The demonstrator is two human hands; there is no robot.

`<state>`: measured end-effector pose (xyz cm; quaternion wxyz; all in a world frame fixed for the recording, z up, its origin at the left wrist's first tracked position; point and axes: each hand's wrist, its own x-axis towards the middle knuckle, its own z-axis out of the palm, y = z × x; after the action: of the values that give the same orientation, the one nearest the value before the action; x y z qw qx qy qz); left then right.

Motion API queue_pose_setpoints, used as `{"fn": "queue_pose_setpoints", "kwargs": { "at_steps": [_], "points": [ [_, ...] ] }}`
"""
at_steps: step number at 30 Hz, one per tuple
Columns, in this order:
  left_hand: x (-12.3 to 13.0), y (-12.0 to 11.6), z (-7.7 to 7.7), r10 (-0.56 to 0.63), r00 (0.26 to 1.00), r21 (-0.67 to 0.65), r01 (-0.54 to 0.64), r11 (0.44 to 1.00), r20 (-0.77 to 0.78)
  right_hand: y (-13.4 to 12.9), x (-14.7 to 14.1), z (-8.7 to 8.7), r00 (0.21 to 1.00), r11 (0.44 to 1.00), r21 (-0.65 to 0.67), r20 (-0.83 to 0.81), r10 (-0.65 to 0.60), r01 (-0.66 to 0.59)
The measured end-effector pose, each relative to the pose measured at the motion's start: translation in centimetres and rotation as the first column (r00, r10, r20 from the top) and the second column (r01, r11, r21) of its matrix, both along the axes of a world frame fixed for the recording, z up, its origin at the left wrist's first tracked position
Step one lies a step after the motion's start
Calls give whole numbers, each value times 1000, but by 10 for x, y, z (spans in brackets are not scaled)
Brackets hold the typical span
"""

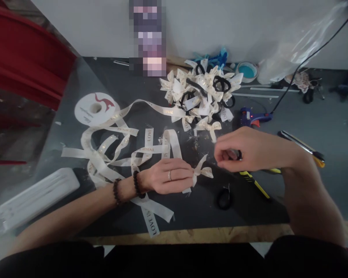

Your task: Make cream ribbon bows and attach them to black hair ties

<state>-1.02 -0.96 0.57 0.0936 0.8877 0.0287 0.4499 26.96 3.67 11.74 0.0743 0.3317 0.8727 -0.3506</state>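
Observation:
My left hand [172, 175] lies palm down on the dark table, fingers closed on a cream ribbon bow [202, 172] whose loops and tail stick out past the fingertips. To its right, my right hand [234, 150] is raised slightly with curled fingers. A bit of something dark shows inside that curl, too hidden to name. Between my hands and the table's front edge lies a black hair tie [224, 199]. Cut ribbon strips printed with gold letters [153, 222] spread around and under my left forearm. Beyond my hands is a pile of ribbon bows on black hair ties [203, 87].
A ribbon spool [85, 110] lies at the left, near a white plastic case [40, 197]. On the right are a blue glue gun [251, 116] with a cord, a yellow-handled tool [256, 185] and a utility knife [301, 146]. A tape roll [247, 72] sits at the back.

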Motion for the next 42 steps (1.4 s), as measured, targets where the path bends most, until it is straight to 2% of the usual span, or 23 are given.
{"fn": "queue_pose_setpoints", "kwargs": {
  "at_steps": [2, 6, 8, 10, 11, 12, 15, 18, 20, 23, 25, 28, 30, 31, 35, 36, 39, 41, 42],
  "points": [
    [3, -1, 1, -1, 1000, 31, 1, 1000, 8, -2, 6, 7, 998, 993, -104, -35, 50, -54],
    [7, -3, 2, 11, 1000, 86, -12, 996, 12, -2, 27, 22, 992, 980, -182, -106, 66, -85],
    [7, -3, 2, -2, 1000, 92, 1, 996, 8, -2, 32, 21, 996, 997, 3, -53, -77, 78],
    [7, -2, 1, -13, 1000, 89, 12, 996, 13, -1, 30, 16, 963, 933, 247, -2, -268, 261],
    [6, -2, 0, -15, 1000, 90, 13, 996, 19, 0, 27, 12, 941, 895, 305, -20, -337, 327],
    [5, -2, -2, -16, 1000, 89, 13, 996, 26, 0, 24, 9, 921, 869, 308, -76, -382, 386],
    [2, -2, -7, -42, 998, 34, 40, 999, 38, -4, 11, 3, 840, 827, 202, -279, -464, 524],
    [-1, -5, -13, -86, 996, -148, 89, 985, 26, -13, -2, 5, 675, 769, 28, -500, -542, 638],
    [0, -6, -14, -69, 997, -314, 73, 947, 24, -20, -10, 6, 626, 791, -100, -556, -547, 603],
    [4, -5, -11, 19, 1000, -493, -7, 870, 19, -27, -22, 2, 640, 844, -205, -571, -514, 495],
    [7, -2, -6, 54, 999, -557, -44, 829, 1, -28, -29, -3, 636, 848, -214, -580, -509, 484],
    [6, 3, -1, 62, 998, -646, -59, 761, -18, -26, -34, -9, 625, 821, -159, -575, -528, 548],
    [4, 4, -1, 94, 996, -677, -67, 733, 3, -25, -36, -11, 602, 802, -172, -576, -553, 571],
    [2, 5, -2, 148, 989, -680, -99, 727, 14, -24, -36, -12, 585, 796, -198, -582, -565, 572],
    [0, 8, -11, 468, 883, -679, -321, 660, 38, -25, -41, -18, 518, 786, -354, -603, -607, 507],
    [1, 9, -12, 490, 871, -682, -350, 642, 14, -26, -43, -20, 509, 782, -396, -600, -617, 481],
    [2, 13, -13, 426, 897, -721, -373, 584, -120, -27, -51, -25, 486, 762, -514, -587, -647, 394],
    [2, 14, -12, 430, 892, -746, -379, 547, -138, -28, -56, -29, 464, 746, -570, -587, -663, 346],
    [2, 14, -12, 448, 886, -744, -381, 548, -124, -28, -58, -32, 450, 740, -589, -592, -669, 326]
  ]
}}
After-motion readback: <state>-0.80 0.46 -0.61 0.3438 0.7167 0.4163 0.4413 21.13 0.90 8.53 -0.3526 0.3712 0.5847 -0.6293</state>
